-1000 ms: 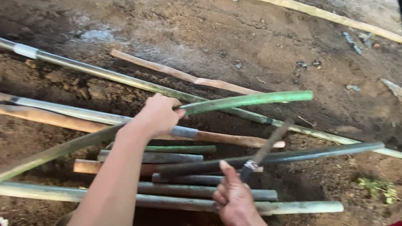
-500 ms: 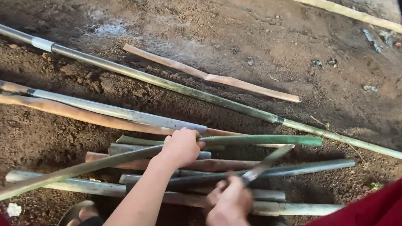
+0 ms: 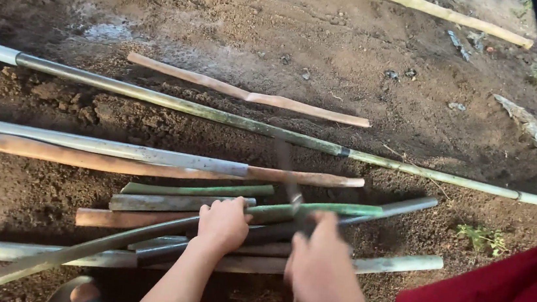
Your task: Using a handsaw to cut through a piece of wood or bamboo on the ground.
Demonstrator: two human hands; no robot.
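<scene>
Bare brown soil (image 3: 371, 43) carries our pile of bamboo poles (image 3: 164, 210); our left hand (image 3: 223, 224) clenches a long green stalk (image 3: 315, 209) lying across it, our right hand (image 3: 322, 277) grips a blurred tool (image 3: 289, 176).

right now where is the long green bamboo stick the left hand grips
In the head view, the long green bamboo stick lies slantwise over the cut bamboo pile, centre-bottom, gripped by the left hand.

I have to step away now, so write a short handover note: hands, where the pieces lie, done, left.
Left hand grips a green bamboo stick lying across the cut pieces.
Right hand, blurred, holds a thin blade-like tool above that stick.
Long poles lie on the bare soil behind.
Done: several short lengths piled.
Left: the held stick is whole.
</scene>
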